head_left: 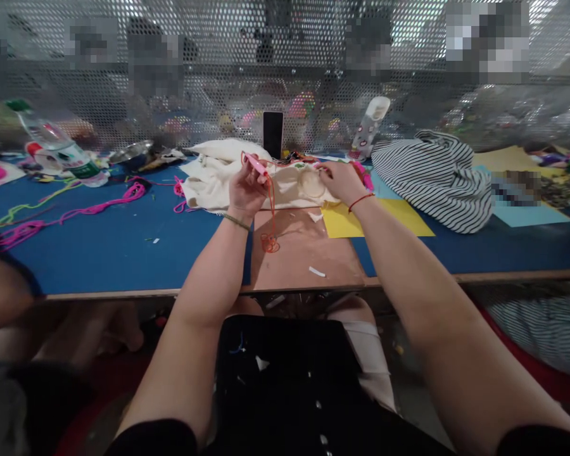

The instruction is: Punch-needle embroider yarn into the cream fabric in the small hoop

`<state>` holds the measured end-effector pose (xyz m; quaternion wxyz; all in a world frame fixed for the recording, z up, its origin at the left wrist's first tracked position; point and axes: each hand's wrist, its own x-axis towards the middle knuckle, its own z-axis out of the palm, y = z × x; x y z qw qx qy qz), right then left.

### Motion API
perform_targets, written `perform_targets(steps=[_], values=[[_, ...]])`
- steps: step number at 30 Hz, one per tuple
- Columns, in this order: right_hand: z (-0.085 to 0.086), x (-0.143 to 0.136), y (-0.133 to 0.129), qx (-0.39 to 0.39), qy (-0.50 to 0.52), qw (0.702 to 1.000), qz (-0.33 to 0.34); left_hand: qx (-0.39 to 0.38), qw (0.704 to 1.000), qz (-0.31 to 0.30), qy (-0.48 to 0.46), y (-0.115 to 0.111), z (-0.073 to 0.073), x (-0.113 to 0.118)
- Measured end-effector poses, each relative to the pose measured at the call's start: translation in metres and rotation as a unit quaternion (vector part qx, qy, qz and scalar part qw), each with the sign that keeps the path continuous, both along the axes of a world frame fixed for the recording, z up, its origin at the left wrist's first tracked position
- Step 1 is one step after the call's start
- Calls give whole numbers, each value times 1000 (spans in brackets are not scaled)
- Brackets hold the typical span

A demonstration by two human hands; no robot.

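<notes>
My left hand (pixel 249 188) is closed around a pink punch needle (pixel 256 165), raised above the near side of a white cloth (pixel 209 182). Orange yarn (pixel 272 212) loops from the tool and hangs down to a small tangle on the brown board. My right hand (pixel 342 182) pinches the bunched white cloth at its right part, near a round, pale cream patch (pixel 312 183). Small coloured stitches or threads show along the cloth's upper edge; the right fingertips partly hide what they grip.
A black phone (pixel 273 134) stands upright behind the cloth. Yellow paper (pixel 399 217) and a striped fabric bag or hat (pixel 437 177) lie right, near a white-capped bottle (pixel 370 126). Pink yarn (pixel 102 206) and a plastic bottle (pixel 61 149) are left. Another person's arm (pixel 2 294) shows at far left.
</notes>
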<state>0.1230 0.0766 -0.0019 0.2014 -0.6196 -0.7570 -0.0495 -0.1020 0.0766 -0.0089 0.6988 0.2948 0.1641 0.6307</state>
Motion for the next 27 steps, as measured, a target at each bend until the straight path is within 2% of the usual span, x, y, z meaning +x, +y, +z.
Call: perform_targets(steps=[3, 6, 10, 13, 16, 18, 20, 22, 23, 25, 27], values=[[7, 7, -3, 77, 69, 995, 8, 2, 999, -3, 47, 3, -3, 1], [12, -5, -15, 126, 65, 987, 72, 24, 995, -34, 95, 3, -7, 6], [18, -25, -21, 83, -13, 992, 97, 115, 980, -23, 161, 4, -14, 14], [23, -28, -20, 57, -22, 992, 111, 138, 966, -36, 215, 10, -21, 19], [23, -20, -25, 89, 33, 989, 113, 119, 971, -21, 204, 16, -25, 20], [16, -13, -33, 115, 82, 986, 91, 103, 983, 38, 147, 19, -23, 18], [1, -8, -45, 62, 99, 991, 70, 95, 988, 100, 75, 22, -20, 13], [-19, -11, -62, -81, 53, 991, 92, 99, 986, 130, 18, 23, -17, 8], [-29, -14, -70, -124, 17, 984, 126, 101, 986, 131, 4, 23, -16, 7], [-44, -24, -85, -149, -1, 971, 187, 100, 987, 127, -5, 23, -16, 6], [-50, -35, -90, -188, -8, 924, 333, 101, 987, 122, -2, 22, -17, 7]])
